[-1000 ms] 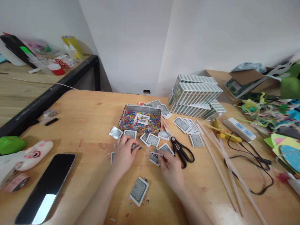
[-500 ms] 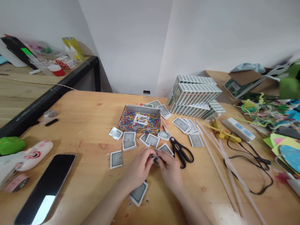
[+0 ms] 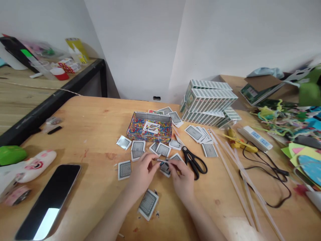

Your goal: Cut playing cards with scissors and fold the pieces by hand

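Observation:
My left hand [image 3: 144, 170] and my right hand [image 3: 182, 177] are close together over the table, fingertips pinched on a small card piece [image 3: 163, 160] between them. Its exact shape is partly hidden by the fingers. Just below it lies a cut card [image 3: 165, 169], face down. Another patterned card [image 3: 148, 205] rests nearer to me, between my forearms. Beyond the hands, several cut cards [image 3: 137, 150] lie around a colourful open box [image 3: 150, 136], with a face card [image 3: 151, 127] inside. Black-handled scissors [image 3: 193, 163] lie to the right of my right hand.
A phone [image 3: 50, 201] and a white plush toy [image 3: 37, 165] lie at the left. Stacked striped boxes [image 3: 212, 100] stand at the back right. Clear sticks [image 3: 234, 180], a yellow glue gun [image 3: 238, 142], its cable and a power strip [image 3: 255, 138] are on the right.
My left hand has moved slightly up and left, and the hands are a little farther apart. More of the card beneath them and of the near card shows.

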`<state>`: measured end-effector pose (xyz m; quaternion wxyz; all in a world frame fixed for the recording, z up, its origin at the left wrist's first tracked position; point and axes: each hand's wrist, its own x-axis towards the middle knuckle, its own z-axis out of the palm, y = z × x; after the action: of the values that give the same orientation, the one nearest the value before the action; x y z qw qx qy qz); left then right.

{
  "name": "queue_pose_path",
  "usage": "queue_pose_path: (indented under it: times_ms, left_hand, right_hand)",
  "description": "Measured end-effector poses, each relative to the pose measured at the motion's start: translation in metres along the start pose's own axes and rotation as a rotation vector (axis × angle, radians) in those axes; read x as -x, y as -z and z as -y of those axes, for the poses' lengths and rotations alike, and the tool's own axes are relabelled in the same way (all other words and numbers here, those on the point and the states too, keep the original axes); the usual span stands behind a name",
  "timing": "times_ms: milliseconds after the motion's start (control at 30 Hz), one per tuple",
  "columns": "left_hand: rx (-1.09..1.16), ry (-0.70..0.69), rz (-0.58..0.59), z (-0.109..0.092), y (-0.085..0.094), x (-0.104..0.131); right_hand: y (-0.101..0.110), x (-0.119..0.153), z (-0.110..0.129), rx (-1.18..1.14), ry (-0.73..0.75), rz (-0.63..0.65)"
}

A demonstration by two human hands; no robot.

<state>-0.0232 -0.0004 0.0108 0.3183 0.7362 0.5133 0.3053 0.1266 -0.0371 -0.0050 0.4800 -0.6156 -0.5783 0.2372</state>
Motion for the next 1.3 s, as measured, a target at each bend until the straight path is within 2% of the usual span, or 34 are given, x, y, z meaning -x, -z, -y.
queue_pose_path:
  times_ms: [233, 333, 467, 600, 733, 1000, 1300]
  left_hand:
    - [0.021, -0.066, -0.063, 0.002, 0.002, -0.005]
    - [0.061, -0.058, -0.053, 0.002, 0.004, -0.006]
    - [0.152, 0.062, 0.018, 0.006, 0.007, -0.006]
    - [0.378, 0.242, 0.081, 0.013, 0.006, -0.006]
    - [0.52, 0.351, 0.064, 0.017, 0.003, -0.008]
    - [0.707, 0.433, 0.006, 0.022, 0.001, -0.012]
    - [0.867, 0.499, -0.005, 0.021, -0.001, -0.013]
  right_hand:
    - [-0.002, -0.001, 0.0, -0.042, -0.013, 0.027]
    - [-0.005, -0.001, -0.001, -0.056, -0.007, 0.059]
    - [-0.009, -0.001, -0.004, -0.09, -0.013, 0.092]
    - [-0.012, -0.003, -0.006, -0.055, 0.026, 0.093]
    - [-0.013, -0.006, -0.009, -0.035, 0.069, 0.107]
    - [-0.014, -0.006, -0.016, -0.048, 0.057, 0.127]
    - [-0.017, -0.002, -0.03, -0.212, -0.071, 0.212]
